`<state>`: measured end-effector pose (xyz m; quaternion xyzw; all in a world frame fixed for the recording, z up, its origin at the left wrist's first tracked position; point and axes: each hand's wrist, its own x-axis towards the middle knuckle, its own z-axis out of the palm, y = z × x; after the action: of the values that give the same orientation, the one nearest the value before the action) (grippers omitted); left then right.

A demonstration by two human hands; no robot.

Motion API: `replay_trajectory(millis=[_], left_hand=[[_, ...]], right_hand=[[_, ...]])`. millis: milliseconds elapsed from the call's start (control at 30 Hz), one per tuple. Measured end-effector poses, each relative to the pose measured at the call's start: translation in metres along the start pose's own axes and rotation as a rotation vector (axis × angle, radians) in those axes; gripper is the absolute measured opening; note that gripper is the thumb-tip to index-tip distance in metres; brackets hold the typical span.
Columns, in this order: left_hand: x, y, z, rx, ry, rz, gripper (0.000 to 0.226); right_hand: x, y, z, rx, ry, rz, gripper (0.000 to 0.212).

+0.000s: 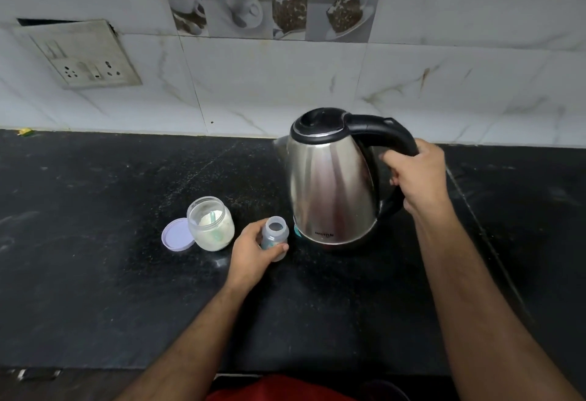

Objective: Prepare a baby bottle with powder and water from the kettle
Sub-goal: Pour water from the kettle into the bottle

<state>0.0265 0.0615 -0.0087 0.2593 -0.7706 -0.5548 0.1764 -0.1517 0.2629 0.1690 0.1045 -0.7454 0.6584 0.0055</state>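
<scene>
- The black stone surface [111, 273] fills the lower half of the frame, below a marbled tile wall [285, 77].
- The steel kettle [329, 188] stands upright right of centre, spout towards the left, black handle [390, 137] towards the right.
- The right hand [415, 175] is wrapped round that handle.
- The left hand [253, 254] grips the baby bottle [275, 235] at lower centre, just left of the kettle; its long axis is upright and its open mouth faces up.
- The open powder jar [211, 223] stands left of the bottle, with a green scoop inside.
- The lilac lid [177, 235] lies flat, touching the jar's left side.
</scene>
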Motion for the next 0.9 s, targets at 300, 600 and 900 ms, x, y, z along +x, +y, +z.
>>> replay_trajectory(millis=[300,600,900], left_hand=[[-0.017,0.0,0.0,-0.051,-0.062,-0.014,0.057],[-0.016,-0.002,0.001,-0.082,-0.097,-0.027,0.058],[-0.014,-0.003,0.002,-0.077,-0.13,-0.018,0.055]], right_hand=[[-0.04,0.004,-0.029,-0.24,-0.061,-0.073,0.016],[-0.046,0.0,-0.035,-0.509,-0.184,-0.104,0.019],[-0.044,-0.009,-0.023,-0.72,-0.23,-0.175,0.015]])
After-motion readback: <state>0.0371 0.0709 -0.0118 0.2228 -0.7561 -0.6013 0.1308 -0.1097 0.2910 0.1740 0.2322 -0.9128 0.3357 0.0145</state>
